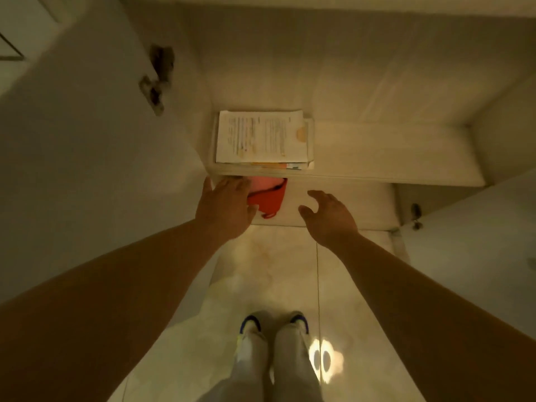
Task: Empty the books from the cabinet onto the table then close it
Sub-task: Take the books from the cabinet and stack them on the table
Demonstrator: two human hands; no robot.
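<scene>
A glossy pale tiled floor (261, 274) fills the lower half of my view, marbled cream with one thin grout line running toward me and a bright flower-shaped lamp reflection beside my shoes (274, 324). Ahead stands the open cabinet (377, 91), smooth and off-white inside, its walls plain and matte. The left door (87, 134) is swung wide, a flat white panel with a dark metal hinge (158, 79) on its inner face; the right door (478, 227) also stands open, with its own small hinge near the lower shelf edge. Between the two doors the opening gives both arms free room.

The stack of books and papers (262, 139) lies flat on the upper shelf (391, 166), pushed against the cabinet's left wall, squared up, with its front edge near the shelf lip. The top sheet is white printed paper with soft, slightly stained patches; beneath it I see thin coloured edges, yellow and blue. The right part of that shelf is bare.

On the lower shelf (348, 207), just under the lip, sits a red, soft-looking rounded object (269, 198); what it is I cannot tell.

My left hand (224, 207) reaches in below the shelf lip with fingers extended and loose, overlapping the red object's left side; whether it touches it I cannot tell. My right hand (329, 216) hovers over the lower shelf with fingers spread and gently bent, holding nothing.
</scene>
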